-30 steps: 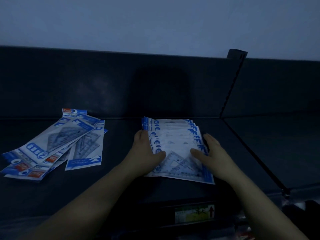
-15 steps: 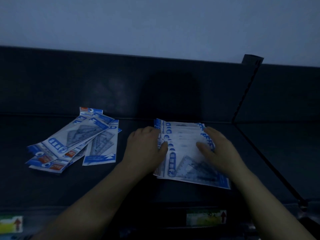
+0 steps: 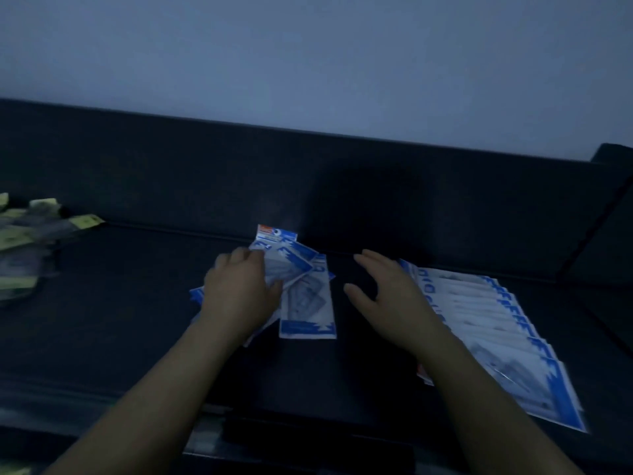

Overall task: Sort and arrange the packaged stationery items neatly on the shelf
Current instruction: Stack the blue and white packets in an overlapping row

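On the dark shelf (image 3: 130, 323) lies a loose, crossed pile of blue-and-white set-square packets (image 3: 306, 303). My left hand (image 3: 239, 289) lies on this pile, its fingers bent over the top packet's far edge and its thumb on the near side. To the right, a neat overlapping row of the same packets (image 3: 496, 330) runs toward the shelf's front. My right hand (image 3: 387, 296) hovers between pile and row with its fingers spread, holding nothing, and its forearm covers the row's left edge.
Yellowish packaged items (image 3: 24, 241) lie blurred at the far left of the shelf. A dark back panel (image 3: 308, 186) closes the shelf behind, and a slanted divider (image 3: 596, 234) bounds it on the right. A front rail (image 3: 308, 450) runs below my arms.
Both hands left the neat row and moved left. My left hand now lies on the loose pile and my right hand hangs between the two groups. The view has swung left.
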Available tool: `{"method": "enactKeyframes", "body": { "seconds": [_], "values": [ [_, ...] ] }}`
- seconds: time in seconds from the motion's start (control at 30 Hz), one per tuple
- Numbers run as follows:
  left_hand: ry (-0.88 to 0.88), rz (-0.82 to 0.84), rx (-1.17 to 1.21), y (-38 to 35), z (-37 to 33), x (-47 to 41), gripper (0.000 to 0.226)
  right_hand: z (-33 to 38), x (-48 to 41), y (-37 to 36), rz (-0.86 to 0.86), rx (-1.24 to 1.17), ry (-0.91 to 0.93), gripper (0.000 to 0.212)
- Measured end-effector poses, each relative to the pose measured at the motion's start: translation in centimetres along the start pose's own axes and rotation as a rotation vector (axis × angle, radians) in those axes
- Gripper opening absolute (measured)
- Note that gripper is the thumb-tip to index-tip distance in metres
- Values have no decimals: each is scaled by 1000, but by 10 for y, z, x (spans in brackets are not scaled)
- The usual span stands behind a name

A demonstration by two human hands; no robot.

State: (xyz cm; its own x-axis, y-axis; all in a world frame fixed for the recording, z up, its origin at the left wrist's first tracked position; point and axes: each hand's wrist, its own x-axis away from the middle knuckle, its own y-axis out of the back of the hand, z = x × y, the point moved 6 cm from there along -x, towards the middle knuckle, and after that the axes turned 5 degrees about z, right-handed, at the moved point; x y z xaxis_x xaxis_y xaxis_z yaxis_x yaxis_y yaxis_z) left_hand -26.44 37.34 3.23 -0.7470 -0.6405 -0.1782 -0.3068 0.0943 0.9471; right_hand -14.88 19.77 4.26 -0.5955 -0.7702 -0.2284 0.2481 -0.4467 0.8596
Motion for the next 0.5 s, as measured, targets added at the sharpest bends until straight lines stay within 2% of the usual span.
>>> {"method": "enactKeyframes", "body": {
  "seconds": [0.07, 0.17, 0.23, 0.33, 0.5],
  "values": [
    [77, 111, -67, -3, 30, -10, 63, 17, -11, -13, 34, -8, 6, 55],
    [96, 247, 115, -7, 54, -18, 64, 41, -25, -25, 52, -50, 42, 45],
    [70, 237, 252, -2, 62, -21, 58, 55, -32, -31, 56, -76, 68, 40],
    [-29, 209, 332, 9, 70, -26, 40, 64, -44, -46, 75, -152, 76, 40],
    [-197, 265, 317, 16, 80, -30, 24, 67, -54, -66, 220, -145, 22, 58]
  ]
}}
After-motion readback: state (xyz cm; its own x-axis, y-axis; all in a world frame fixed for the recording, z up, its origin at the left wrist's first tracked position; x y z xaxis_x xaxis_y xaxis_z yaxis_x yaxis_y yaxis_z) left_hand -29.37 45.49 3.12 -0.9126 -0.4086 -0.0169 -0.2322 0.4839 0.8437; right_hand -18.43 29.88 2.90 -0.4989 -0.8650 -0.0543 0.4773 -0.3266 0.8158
